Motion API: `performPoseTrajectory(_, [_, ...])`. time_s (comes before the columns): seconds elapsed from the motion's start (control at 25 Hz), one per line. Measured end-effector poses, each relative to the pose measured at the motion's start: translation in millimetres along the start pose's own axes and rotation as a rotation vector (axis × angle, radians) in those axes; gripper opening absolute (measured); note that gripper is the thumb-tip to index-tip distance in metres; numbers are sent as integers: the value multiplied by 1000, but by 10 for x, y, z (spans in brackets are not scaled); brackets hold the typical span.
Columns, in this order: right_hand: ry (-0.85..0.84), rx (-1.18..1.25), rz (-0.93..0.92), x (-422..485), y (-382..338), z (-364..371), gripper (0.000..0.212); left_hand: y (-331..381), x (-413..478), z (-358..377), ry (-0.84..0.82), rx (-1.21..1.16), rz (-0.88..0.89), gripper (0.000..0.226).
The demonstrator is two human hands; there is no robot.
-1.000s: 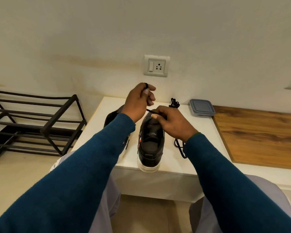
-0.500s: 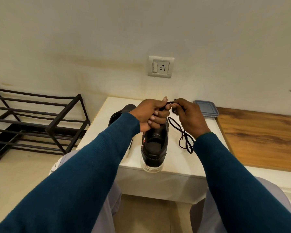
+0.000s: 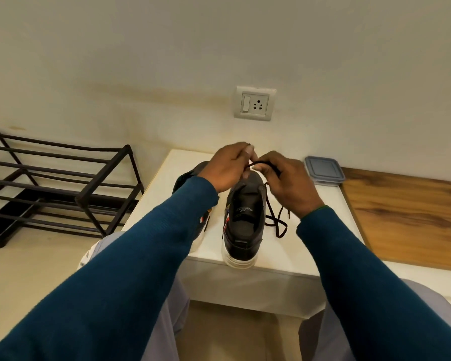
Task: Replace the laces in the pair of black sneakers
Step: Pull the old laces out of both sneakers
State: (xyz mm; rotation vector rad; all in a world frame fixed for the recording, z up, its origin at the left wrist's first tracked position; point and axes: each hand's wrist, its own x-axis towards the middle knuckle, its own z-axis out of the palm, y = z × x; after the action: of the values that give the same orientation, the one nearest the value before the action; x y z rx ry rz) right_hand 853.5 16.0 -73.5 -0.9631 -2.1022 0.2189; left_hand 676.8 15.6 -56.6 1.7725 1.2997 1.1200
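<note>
Sneaker position? (K)

On the white table, heel at the near edge, toe toward the wall. Second sneaker is just left of it, mostly behind the left sleeve. (M)

Grip state? (K)

Left hand and right hand meet above the toe end, each grip pinching the black lace. Slack loops on the table just right of the shoe. (M)

Else? (K)

Lidded container by the wall, black rack on the floor to the left. (M)

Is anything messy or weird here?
A brownish smear runs across the wall left of the socket. The sneaker sits right at the table edge, its lace trailing loose beside it.
</note>
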Motion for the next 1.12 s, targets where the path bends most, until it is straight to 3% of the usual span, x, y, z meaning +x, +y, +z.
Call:
performPoseTrajectory(0.08, [116, 21, 51, 10, 103, -105, 19, 63, -51, 73, -155, -130, -120, 43])
performPoseTrajectory(0.2, [167, 98, 138, -17, 213, -122, 17, 165, -134, 99, -418, -685, -352, 41])
performPoseTrajectory(0.28, [46, 134, 191, -55, 173, -15, 17, 276, -115, 80, -414, -1021, -329, 38])
performPoseTrajectory(0.32, [-65, 113, 208, -76, 112, 53, 18, 308, -76, 56, -312, -1137, -269, 37])
performPoseTrajectory(0.4, [-280, 2, 176, -107, 20, 173, 26, 298, 2, -13, 4, -1059, -106, 35])
performPoseTrajectory(0.48, [-328, -53, 93, -113, -51, 187, 33, 124, 56, -108, 195, -513, 7, 33])
performPoseTrajectory(0.56, [-204, -38, 15, -73, -62, 97, 30, -21, 18, -114, 73, -45, 18, 35])
performPoseTrajectory(0.6, [-127, -46, -10, -48, -48, 30, 25, -55, -16, -81, -47, 13, -20, 38])
performPoseTrajectory(0.68, [17, -63, 10, -35, 67, -84, 16, -16, -86, -18, -284, -189, -186, 45])
performPoseTrajectory(0.76, [98, 13, 111, -51, 186, -139, 15, 114, -145, 29, -486, -615, -339, 46])
performPoseTrajectory(0.84, [53, 100, 193, -80, 196, -84, 14, 246, -144, 51, -521, -968, -336, 44])
performPoseTrajectory(0.88, [-11, 113, 208, -96, 160, -19, 15, 299, -120, 64, -437, -1089, -286, 43])
performPoseTrajectory(0.96, [-154, 87, 185, -109, 28, 121, 18, 323, -41, 87, -80, -1153, -176, 40])
performPoseTrajectory(1.04, [-268, 33, 138, -116, -50, 209, 23, 235, 40, 78, 261, -1019, -96, 37])
performPoseTrajectory(1.12, [-340, -17, 116, -111, -40, 208, 24, 80, 108, 45, 420, -691, -21, 35])
